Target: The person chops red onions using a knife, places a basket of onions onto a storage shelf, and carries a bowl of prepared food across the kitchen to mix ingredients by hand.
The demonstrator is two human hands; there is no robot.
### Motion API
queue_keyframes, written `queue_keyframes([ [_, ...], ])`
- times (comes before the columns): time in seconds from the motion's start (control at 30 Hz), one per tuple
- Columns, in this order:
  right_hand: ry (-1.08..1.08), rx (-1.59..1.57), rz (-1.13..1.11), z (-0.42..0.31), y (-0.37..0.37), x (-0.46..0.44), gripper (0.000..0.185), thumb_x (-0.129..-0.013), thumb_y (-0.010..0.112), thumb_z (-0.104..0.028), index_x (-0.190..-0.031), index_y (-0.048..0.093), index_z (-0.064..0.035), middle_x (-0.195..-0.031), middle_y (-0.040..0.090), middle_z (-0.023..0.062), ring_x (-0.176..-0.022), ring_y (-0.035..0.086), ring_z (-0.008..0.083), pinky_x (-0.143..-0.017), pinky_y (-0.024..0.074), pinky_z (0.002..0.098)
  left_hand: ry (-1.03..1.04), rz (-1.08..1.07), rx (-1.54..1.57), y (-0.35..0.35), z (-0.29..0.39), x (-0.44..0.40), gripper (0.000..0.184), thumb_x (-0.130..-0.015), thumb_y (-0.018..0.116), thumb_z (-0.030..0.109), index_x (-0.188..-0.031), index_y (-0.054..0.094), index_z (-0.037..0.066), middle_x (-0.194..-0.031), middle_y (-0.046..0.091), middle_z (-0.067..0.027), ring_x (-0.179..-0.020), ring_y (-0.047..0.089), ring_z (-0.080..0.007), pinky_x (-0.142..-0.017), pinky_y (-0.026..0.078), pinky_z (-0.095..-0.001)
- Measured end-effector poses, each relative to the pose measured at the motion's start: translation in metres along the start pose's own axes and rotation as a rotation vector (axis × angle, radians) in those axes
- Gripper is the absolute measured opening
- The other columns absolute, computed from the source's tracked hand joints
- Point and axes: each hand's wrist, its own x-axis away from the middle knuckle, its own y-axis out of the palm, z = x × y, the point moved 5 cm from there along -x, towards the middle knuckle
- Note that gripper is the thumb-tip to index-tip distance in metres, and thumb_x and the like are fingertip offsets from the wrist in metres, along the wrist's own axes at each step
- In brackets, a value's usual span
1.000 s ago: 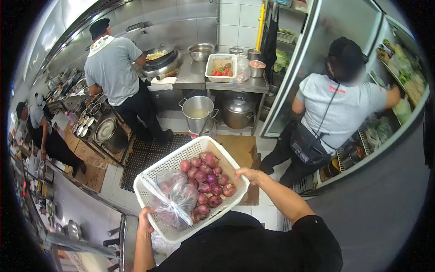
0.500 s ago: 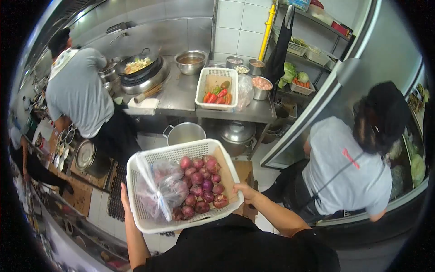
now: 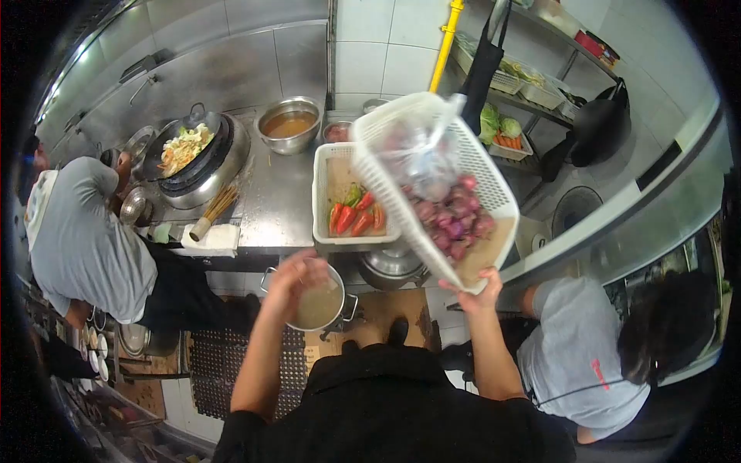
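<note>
A white perforated basket is tilted over the right end of the steel counter, its near end gripped by my right hand. Red onions lie inside it, with a knotted clear plastic bag at the far end. My left hand is off the basket, blurred, above a steel pot of cloudy liquid; how its fingers are set is unclear. Left of the onion basket, partly overlapped by it, a second white basket holds red and green peppers.
A wok of food and a steel bowl of brown liquid stand on the counter. One co-worker is at the left, another crouches or bends at the right. A lidded pot is under the counter; shelves hold vegetables.
The onion basket has moved forward and right, to the counter, and tilted. My left hand has let go of it. The view has moved closer to the counter.
</note>
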Motion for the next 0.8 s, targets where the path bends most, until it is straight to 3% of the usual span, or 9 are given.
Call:
queue_keyframes([
  [0.13, -0.202, -0.015, 0.155, -0.039, -0.015, -0.072, 0.072, -0.064, 0.056, -0.031, -0.133, 0.044, -0.0123, -0.123, 0.055, 0.0138, -0.118, 0.053, 0.0435, -0.081, 0.0511, 0.0692, -0.219, 0.156, 0.020, -0.017, -0.081, 0.024, 0.055, -0.093, 0.061, 0.025, -0.137, 0.047, -0.003, -0.119, 0.065, -0.0151, -0.103, 0.066, -0.0250, -0.089, 0.050, -0.0353],
  [0.23, -0.321, -0.148, 0.385, -0.064, -0.045, -0.138, 0.069, -0.065, 0.059, -0.024, -0.128, 0.042, 0.0000, -0.126, 0.048, 0.0191, -0.113, 0.053, 0.0449, -0.085, 0.0533, 0.0638, -0.323, 0.308, 0.011, -0.028, -0.123, 0.048, 0.050, -0.094, 0.060, 0.019, -0.136, 0.047, -0.005, -0.118, 0.065, -0.0164, -0.098, 0.067, -0.0236, -0.086, 0.051, -0.0328],
  [0.33, -0.400, -0.137, 0.371, -0.094, -0.087, -0.212, 0.066, -0.068, 0.060, -0.023, -0.125, 0.040, 0.0038, -0.128, 0.045, 0.0214, -0.111, 0.053, 0.0434, -0.086, 0.0540, 0.0611, -0.362, 0.382, -0.002, -0.016, -0.127, 0.054, 0.048, -0.093, 0.059, 0.015, -0.136, 0.047, -0.005, -0.118, 0.065, -0.0166, -0.097, 0.067, -0.0226, -0.085, 0.050, -0.0320],
  [0.5, -0.406, -0.241, 0.591, -0.130, -0.169, -0.306, 0.068, -0.063, 0.063, -0.028, -0.125, 0.051, -0.0038, -0.128, 0.050, 0.0150, -0.116, 0.052, 0.0373, -0.094, 0.0482, 0.0608, -0.352, 0.725, -0.133, -0.021, -0.159, 0.044, 0.048, -0.088, 0.055, 0.005, -0.134, 0.047, -0.006, -0.112, 0.067, -0.0164, -0.093, 0.067, -0.0223, -0.081, 0.051, -0.0301],
  [0.63, -0.391, -0.226, 0.654, -0.148, -0.230, -0.322, 0.073, -0.063, 0.065, -0.034, -0.130, 0.050, -0.0074, -0.130, 0.051, 0.0114, -0.118, 0.051, 0.0353, -0.093, 0.0483, 0.0588, -0.401, 0.845, 0.067, -0.017, -0.215, 0.047, 0.047, -0.088, 0.056, 0.005, -0.133, 0.048, -0.005, -0.109, 0.067, -0.0170, -0.087, 0.068, -0.0233, -0.075, 0.051, -0.0302],
  [0.7, -0.394, -0.196, 0.675, -0.149, -0.242, -0.315, 0.070, -0.071, 0.062, -0.033, -0.131, 0.045, -0.0013, -0.135, 0.043, 0.0171, -0.122, 0.047, 0.0382, -0.097, 0.0451, 0.0586, -0.485, 0.858, 0.068, -0.016, -0.228, 0.046, 0.047, -0.087, 0.058, 0.006, -0.132, 0.048, -0.006, -0.104, 0.068, -0.0165, -0.082, 0.067, -0.0245, -0.070, 0.052, -0.0320],
  [0.8, -0.351, -0.181, 0.679, -0.150, -0.267, -0.304, 0.070, -0.070, 0.061, -0.034, -0.131, 0.045, -0.0029, -0.134, 0.043, 0.0168, -0.121, 0.047, 0.0378, -0.094, 0.0460, 0.0595, -0.548, 0.809, 0.013, -0.023, -0.230, 0.027, 0.046, -0.088, 0.058, 0.006, -0.131, 0.049, -0.005, -0.103, 0.068, -0.0165, -0.082, 0.067, -0.0245, -0.070, 0.052, -0.0321],
])
